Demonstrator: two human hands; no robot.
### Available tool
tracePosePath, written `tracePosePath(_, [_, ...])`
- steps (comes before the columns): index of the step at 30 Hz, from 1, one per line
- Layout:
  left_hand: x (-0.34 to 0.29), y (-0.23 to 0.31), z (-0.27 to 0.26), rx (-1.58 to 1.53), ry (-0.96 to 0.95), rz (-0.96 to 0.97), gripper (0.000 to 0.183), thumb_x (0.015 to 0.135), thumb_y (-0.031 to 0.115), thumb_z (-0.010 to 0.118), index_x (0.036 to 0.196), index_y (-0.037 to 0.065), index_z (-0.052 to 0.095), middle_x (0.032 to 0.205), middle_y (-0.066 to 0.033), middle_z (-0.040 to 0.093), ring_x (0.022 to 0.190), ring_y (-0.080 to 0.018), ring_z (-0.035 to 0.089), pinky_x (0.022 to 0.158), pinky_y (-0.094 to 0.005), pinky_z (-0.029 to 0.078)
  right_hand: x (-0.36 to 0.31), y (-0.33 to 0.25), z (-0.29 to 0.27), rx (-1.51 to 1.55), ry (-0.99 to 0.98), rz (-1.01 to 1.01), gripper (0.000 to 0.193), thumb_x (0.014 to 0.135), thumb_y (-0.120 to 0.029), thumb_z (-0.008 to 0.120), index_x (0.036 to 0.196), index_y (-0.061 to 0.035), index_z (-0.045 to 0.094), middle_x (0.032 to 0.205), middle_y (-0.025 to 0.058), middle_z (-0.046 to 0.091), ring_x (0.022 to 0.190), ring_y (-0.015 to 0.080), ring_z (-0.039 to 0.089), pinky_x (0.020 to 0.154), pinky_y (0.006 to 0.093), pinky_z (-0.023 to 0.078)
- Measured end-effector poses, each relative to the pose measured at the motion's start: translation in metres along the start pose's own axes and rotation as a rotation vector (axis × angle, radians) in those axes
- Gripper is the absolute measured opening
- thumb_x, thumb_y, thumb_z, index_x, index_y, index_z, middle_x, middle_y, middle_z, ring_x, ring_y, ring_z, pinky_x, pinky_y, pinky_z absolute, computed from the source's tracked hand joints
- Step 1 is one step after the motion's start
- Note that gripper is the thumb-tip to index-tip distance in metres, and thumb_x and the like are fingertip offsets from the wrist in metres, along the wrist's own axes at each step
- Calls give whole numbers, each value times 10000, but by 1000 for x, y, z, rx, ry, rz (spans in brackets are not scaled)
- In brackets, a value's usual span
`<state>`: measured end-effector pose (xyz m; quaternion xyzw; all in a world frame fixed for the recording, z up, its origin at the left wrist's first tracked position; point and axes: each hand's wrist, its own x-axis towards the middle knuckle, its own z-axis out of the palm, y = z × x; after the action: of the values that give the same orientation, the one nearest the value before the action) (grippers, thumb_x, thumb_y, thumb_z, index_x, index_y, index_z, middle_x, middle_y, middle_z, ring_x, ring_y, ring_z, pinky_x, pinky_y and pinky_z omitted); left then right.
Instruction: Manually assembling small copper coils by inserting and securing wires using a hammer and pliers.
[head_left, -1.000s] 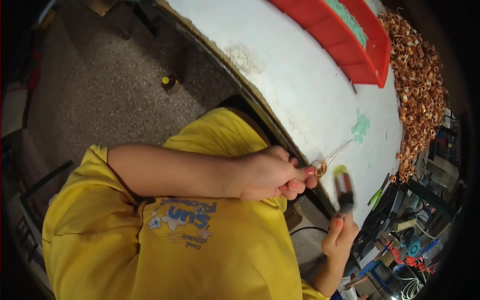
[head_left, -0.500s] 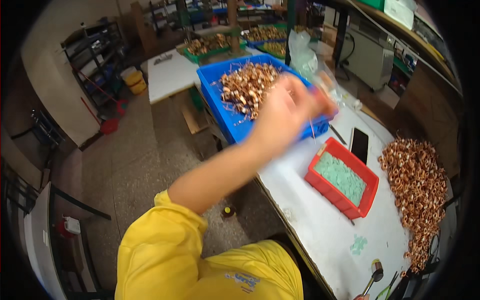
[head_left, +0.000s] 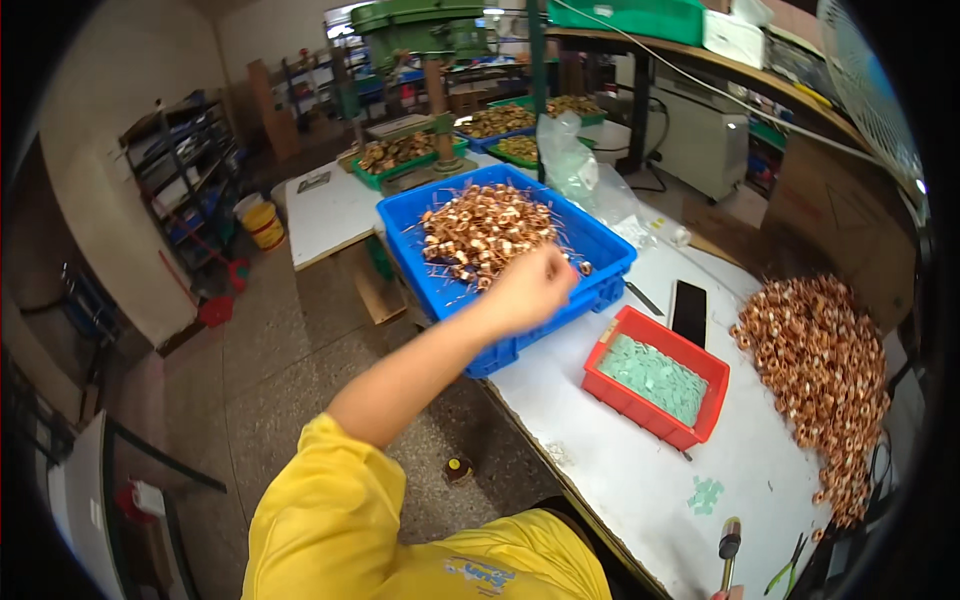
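Crate rim (head_left: pixel 606 276) passes under left hand (head_left: pixel 533 287), grip unclear; right hand (head_left: pixel 736 594) clasps tool (head_left: pixel 730 545).

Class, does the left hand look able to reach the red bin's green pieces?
Probably yes: the left hand is near, and nothing visible covers the green pieces in the red bin.

Dark edges bend; the left grip (head_left: pixel 532 288) seems blurred.
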<state>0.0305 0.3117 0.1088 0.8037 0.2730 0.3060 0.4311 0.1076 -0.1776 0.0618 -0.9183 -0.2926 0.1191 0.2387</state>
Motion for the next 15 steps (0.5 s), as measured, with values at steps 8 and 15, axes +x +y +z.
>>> tracePosePath(8, [-154,26,125,-75,-495,688,189,845,50,561,1022,8,507,1119,-139,560,873,-245,570,806,-329,460,12,75,9,-73,368,215,313,941,-216,394,978,49,557,782,215,592,720,361,576,697,399,463])
tracePosePath(15, [-187,25,197,-344,-569,646,192,853,31,542,1038,4,502,1102,-131,558,880,-256,553,808,-323,446,46,115,23,-363,700,158,304,912,-197,469,1033,71,544,877,256,592,760,375,585,747,423,469])
